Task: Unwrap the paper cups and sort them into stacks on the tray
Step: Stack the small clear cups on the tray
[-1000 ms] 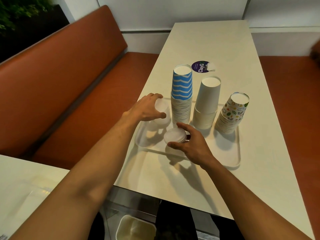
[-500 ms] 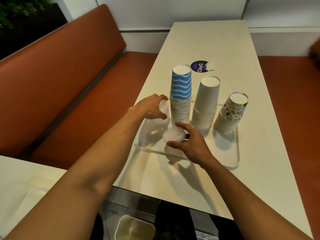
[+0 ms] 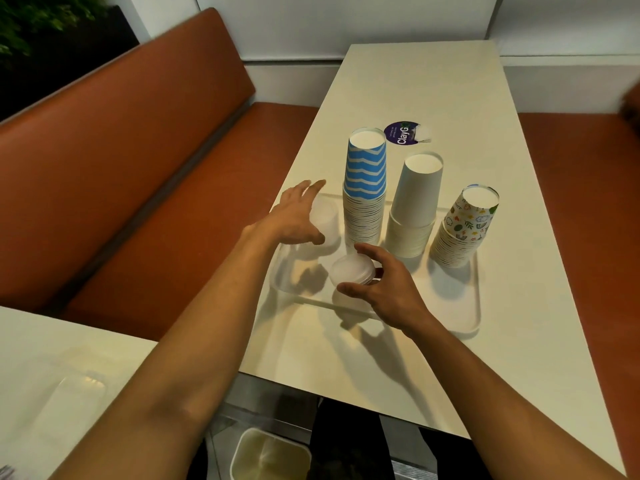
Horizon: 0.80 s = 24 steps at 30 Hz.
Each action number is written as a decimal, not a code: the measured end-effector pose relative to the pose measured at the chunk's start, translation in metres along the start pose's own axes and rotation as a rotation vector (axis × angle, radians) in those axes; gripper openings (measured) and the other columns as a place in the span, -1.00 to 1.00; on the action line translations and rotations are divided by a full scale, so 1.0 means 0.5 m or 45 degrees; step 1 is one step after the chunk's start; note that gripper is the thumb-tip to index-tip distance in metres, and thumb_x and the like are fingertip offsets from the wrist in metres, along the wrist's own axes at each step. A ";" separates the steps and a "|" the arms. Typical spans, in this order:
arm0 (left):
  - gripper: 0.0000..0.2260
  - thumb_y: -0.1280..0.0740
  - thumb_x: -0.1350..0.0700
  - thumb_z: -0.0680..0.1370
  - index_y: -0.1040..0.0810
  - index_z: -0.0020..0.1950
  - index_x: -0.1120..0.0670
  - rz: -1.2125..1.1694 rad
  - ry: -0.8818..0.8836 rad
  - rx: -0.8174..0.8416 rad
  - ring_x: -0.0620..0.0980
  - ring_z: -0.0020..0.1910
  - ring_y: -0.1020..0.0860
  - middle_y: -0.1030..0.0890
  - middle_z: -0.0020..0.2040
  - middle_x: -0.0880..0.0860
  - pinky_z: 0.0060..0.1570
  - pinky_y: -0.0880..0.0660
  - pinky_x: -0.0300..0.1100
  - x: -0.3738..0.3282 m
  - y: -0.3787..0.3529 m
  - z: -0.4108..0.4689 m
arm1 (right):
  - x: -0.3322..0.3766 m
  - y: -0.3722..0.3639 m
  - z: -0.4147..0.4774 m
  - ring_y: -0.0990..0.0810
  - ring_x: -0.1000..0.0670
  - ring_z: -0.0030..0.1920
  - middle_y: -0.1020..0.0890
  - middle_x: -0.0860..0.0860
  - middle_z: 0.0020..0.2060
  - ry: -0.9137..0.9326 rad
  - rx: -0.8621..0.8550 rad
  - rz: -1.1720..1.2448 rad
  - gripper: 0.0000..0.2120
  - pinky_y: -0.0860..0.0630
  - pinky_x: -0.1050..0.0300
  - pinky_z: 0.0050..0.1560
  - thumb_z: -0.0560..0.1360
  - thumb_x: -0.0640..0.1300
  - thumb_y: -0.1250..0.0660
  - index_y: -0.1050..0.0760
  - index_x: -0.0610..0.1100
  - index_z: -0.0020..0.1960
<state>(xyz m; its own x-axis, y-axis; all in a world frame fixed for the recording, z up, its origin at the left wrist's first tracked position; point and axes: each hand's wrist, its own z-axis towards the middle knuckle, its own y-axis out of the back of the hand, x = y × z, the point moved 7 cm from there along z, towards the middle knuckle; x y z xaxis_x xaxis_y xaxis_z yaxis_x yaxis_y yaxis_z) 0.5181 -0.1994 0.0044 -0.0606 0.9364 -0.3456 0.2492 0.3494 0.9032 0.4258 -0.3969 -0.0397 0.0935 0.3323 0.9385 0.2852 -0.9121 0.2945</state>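
Note:
A white tray [image 3: 473,306] on the table carries three upside-down stacks of paper cups: blue zigzag [image 3: 365,188], plain white [image 3: 414,209] and colourful patterned [image 3: 464,226]. At the tray's left end stands a short stack of clear plastic cups [image 3: 327,223]. My left hand [image 3: 294,220] hovers against its left side with the fingers stretched straight, not gripping. My right hand [image 3: 388,289] holds a second short clear cup stack [image 3: 351,271] between thumb and curled fingers, just above the tray's front-left part.
A round purple sticker [image 3: 403,133] lies on the cream table [image 3: 433,81] behind the stacks. An orange bench [image 3: 138,168] runs along the left. A second table [image 3: 52,375] with clear wrap sits at lower left. A bin [image 3: 270,455] stands below the table's near edge.
My left hand has let go of the left clear cup stack, its fingers straightening. My right hand keeps holding the other clear stack in nearly the same spot.

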 end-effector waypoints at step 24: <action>-0.76 -0.45 0.30 0.54 -0.62 0.20 0.16 -1.752 0.379 -0.401 0.06 -0.11 -0.70 -0.73 -0.03 0.14 -0.15 -0.65 -0.10 0.062 -0.095 -0.187 | 0.059 -0.049 0.000 -0.65 0.11 0.12 -0.52 0.13 0.29 0.040 -0.033 0.385 -0.28 -0.61 0.27 0.00 0.43 -0.21 -0.60 -0.38 0.01 0.49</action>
<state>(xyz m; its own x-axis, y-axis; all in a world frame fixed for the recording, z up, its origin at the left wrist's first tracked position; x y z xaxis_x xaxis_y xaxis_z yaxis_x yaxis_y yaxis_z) 0.4139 -0.1838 -0.0254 -0.2778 -0.1847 -0.9427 -0.3891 0.9189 -0.0653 0.4215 -0.3648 -0.0194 0.1411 0.0380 0.9893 0.2246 -0.9744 0.0054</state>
